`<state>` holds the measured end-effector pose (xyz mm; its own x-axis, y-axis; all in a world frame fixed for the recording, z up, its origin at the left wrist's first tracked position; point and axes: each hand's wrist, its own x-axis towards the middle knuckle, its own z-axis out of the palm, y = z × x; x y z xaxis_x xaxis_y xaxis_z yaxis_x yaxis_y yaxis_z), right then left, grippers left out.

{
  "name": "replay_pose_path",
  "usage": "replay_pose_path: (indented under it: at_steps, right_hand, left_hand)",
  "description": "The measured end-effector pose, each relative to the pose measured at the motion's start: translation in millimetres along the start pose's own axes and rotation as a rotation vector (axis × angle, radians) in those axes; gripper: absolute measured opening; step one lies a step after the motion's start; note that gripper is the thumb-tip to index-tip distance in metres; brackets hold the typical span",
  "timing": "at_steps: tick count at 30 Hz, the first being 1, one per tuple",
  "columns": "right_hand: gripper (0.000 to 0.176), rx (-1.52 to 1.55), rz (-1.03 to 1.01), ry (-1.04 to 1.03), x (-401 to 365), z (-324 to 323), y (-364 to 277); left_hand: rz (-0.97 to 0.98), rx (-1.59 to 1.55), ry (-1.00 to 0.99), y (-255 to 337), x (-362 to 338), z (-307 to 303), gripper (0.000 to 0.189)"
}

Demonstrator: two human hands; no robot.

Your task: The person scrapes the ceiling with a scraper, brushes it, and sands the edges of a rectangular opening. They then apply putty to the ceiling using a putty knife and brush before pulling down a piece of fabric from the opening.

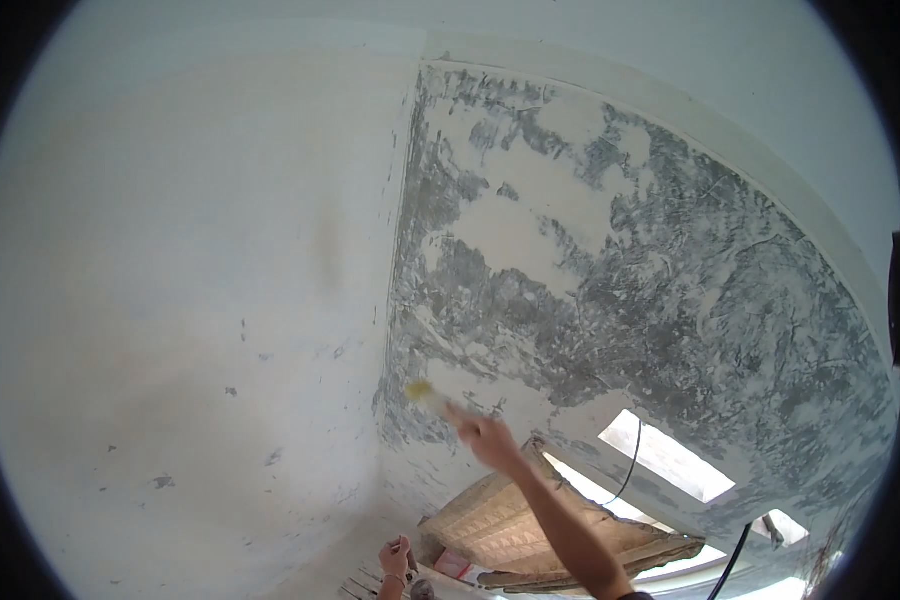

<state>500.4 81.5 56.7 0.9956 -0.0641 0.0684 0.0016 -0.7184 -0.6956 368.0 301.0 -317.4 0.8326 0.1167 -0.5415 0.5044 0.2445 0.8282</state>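
My right hand reaches up from the bottom right, fingers wrapped round the handle of a brush. The brush has a pale body and a yellowish end, slightly blurred, and its tip is right at the patchy grey-and-white wall, close to the inside corner. Low in the view, my left hand is closed, with a dark, narrow thing at its fingers; I cannot tell what that is. A smooth off-white wall with small grey marks adjoins the patchy one on the left.
Below my right arm lies a large brown, ragged-edged sheet, with a red-and-white item beside it. Bright rectangular openings cut through the lower right wall. A black cable hangs across one. Several thin rods show near my left hand.
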Motion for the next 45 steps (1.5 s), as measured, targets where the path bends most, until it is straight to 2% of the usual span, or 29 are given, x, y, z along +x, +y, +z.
replay_pose_path:
  at_steps: [1,3,4,5,7,9,11,12,13,15,18,20,23,25,29,31,33,35,36,38,40,42,43,44,45]
  right_hand:
    - [0.049,0.053,0.042,-0.034,-25,20,31]
    - [0.048,0.062,0.048,-0.146,-84,70,128]
    - [0.048,-0.023,0.309,-0.225,-124,81,145]
    - [0.046,-0.101,0.336,-0.209,-165,104,193]
    - [0.048,-0.014,0.739,-0.282,-251,117,247]
    - [0.039,-0.169,0.738,-0.48,-334,133,330]
    - [0.026,-0.365,0.126,-0.279,-445,164,451]
    - [0.026,-0.085,0.694,-0.36,-458,155,411]
    - [0.026,0.086,1.015,-0.321,-456,151,387]
    - [0.025,0.226,1.192,-0.237,-460,153,366]
    - [0.025,0.34,1.233,-0.149,-466,152,350]
    - [0.025,0.373,1.223,-0.116,-472,149,345]
    - [0.026,0.413,1.212,-0.067,-488,143,343]
    - [0.027,0.449,1.221,-0.021,-507,141,344]
    - [0.03,0.542,1.281,0.112,-557,138,342]
    - [0.032,0.593,1.331,0.2,-593,142,342]
    - [0.034,0.636,1.377,0.311,-635,144,347]
    - [0.036,0.692,1.42,0.461,-679,148,350]
    - [0.037,0.725,1.441,0.561,-705,152,352]
    - [0.039,0.773,1.45,0.839,-767,163,360]
    - [0.041,0.797,1.425,1.161,-820,177,363]
    - [0.042,0.866,1.515,1.542,-833,147,336]
    - [0.045,0.902,1.481,1.705,-835,128,325]
    - [0.049,0.901,1.363,1.809,-846,119,324]
    - [0.047,0.862,1.336,1.868,-843,88,308]
  left_hand:
    - [0.035,0.059,0.07,-6,4,0,0.033]
    - [0.003,0.028,0.045,9,-11,-1,0.032]
    - [-0.032,0.005,0.02,18,-21,0,0.033]
    - [-0.041,0.002,0.022,13,-17,0,0.033]
    - [-0.074,0.081,0.048,-11,-2,-10,0.032]
    - [-0.064,0.057,0.07,-17,-5,-13,0.031]
    - [-0.017,0.045,0.077,-9,-9,-19,0.03]
    - [0.007,0.107,0.121,-9,-10,-19,0.029]
    - [0.029,0.168,0.165,-11,-12,-17,0.029]
    - [0.048,0.116,0.139,-13,-20,-8,0.028]
    - [0.046,-0.041,-0.025,0,-54,3,0.025]
    - [0.086,0.048,0.069,13,-81,24,0.023]
    - [0.044,0.17,0.092,-9,-100,34,0.023]
    - [0.102,0.187,0.005,-38,-107,39,0.024]
    - [0.109,0.386,-0.056,-49,-156,52,0.027]
    - [-0.085,0.173,-0.238,-58,-179,60,0.029]
    - [-0.1,0.241,-0.332,-66,-199,73,0.029]
    - [-0.116,0.33,-0.45,-64,-211,79,0.03]
    - [-0.137,0.34,-0.505,-60,-217,89,0.024]
    - [-0.163,0.423,-0.628,-76,-227,105,0.012]
    - [-0.321,0.432,-0.698,-73,-236,120,0.018]
    - [-0.209,0.29,-1.037,-92,-215,131,0.01]
    - [-0.22,0.4,-1.005,-68,-245,154,0.006]
    - [-0.202,0.501,-0.95,-32,-283,178,0.006]
    - [-0.215,0.55,-1.008,-28,-295,196,0.006]
